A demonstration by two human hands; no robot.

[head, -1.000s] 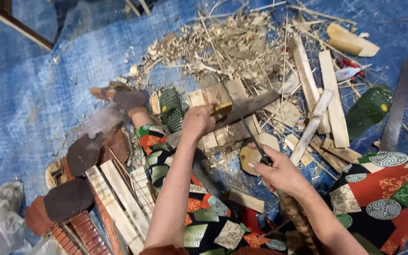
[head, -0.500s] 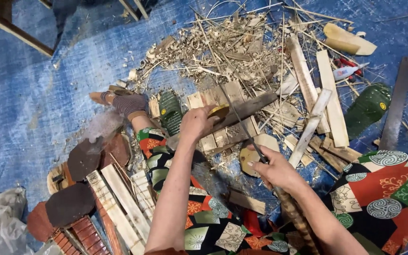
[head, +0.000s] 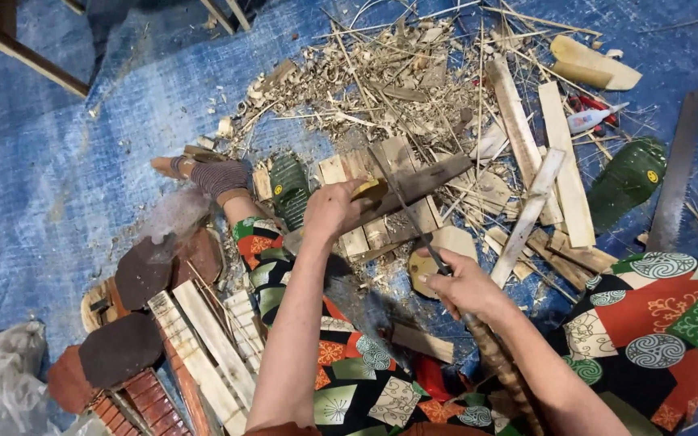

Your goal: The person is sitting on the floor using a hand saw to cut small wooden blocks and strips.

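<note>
Head view looks straight down on a person seated on a blue woven tarpaulin point(head: 82, 186), legs in bright patterned cloth stretched among wood scraps. The left hand point(head: 334, 211) is closed around the near end of a long, flat, dark wooden slat point(head: 422, 182), pinning it against a row of pale short planks point(head: 365, 234) lying side by side beneath it. The slat's long axis runs from that hand up and to the right, away from the body, so its free end sits well beyond the fingers. The right hand point(head: 466, 282) is clamped on the handle of a thin dark blade point(head: 405, 214), which angles up and to the left and crosses the slat just beside the left hand. The two hands are apart, the left farther forward, the right nearer the body and lower in the frame; the left is the one actually on the slat, the right reaching it only through the blade.

Beyond the work lies a heap of pale shavings and thin splinters point(head: 381, 89). Long pale wooden strips point(head: 563, 169) rest to the right, near a green sandal point(head: 628, 182) and a long grey saw blade point(head: 676, 178). A second green sandal point(head: 288, 190) lies beside the socked foot point(head: 220, 176). Dark leathery pieces point(head: 119, 347) and more pale slats point(head: 203, 347) sit at lower left.
</note>
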